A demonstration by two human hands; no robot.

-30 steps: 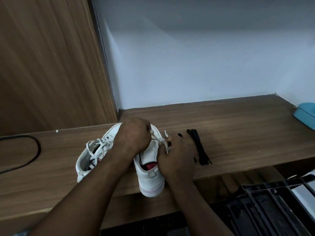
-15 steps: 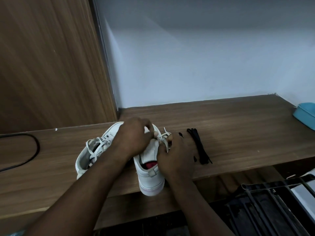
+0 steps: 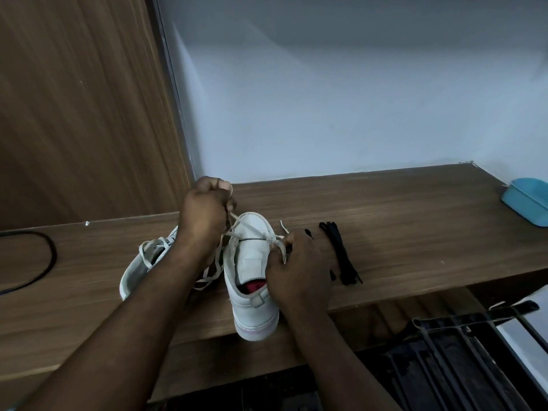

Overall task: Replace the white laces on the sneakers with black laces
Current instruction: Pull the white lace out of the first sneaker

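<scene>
Two white sneakers stand on the wooden shelf [image 3: 400, 221]. The right sneaker [image 3: 252, 280] points away from me, heel over the front edge, tongue bare. My left hand [image 3: 206, 213] is raised above its toe and grips the white lace [image 3: 237, 225], pulled taut out of the eyelets, with slack trailing by my forearm. My right hand [image 3: 296, 268] holds the sneaker's right side and pinches the lace there. The left sneaker [image 3: 142, 262], still laced in white, lies partly hidden behind my left forearm. A bundle of black laces [image 3: 341, 252] lies just right of my right hand.
A blue plastic container [image 3: 527, 200] sits at the shelf's far right. A black cable [image 3: 44, 262] loops at the left. A dark wire rack [image 3: 462, 357] stands below at the lower right. A wooden panel rises on the left, a pale wall behind.
My left hand has risen up and away from the sneaker's toe, drawing the white lace out through the eyelets. My right hand has stayed on the shoe's side.
</scene>
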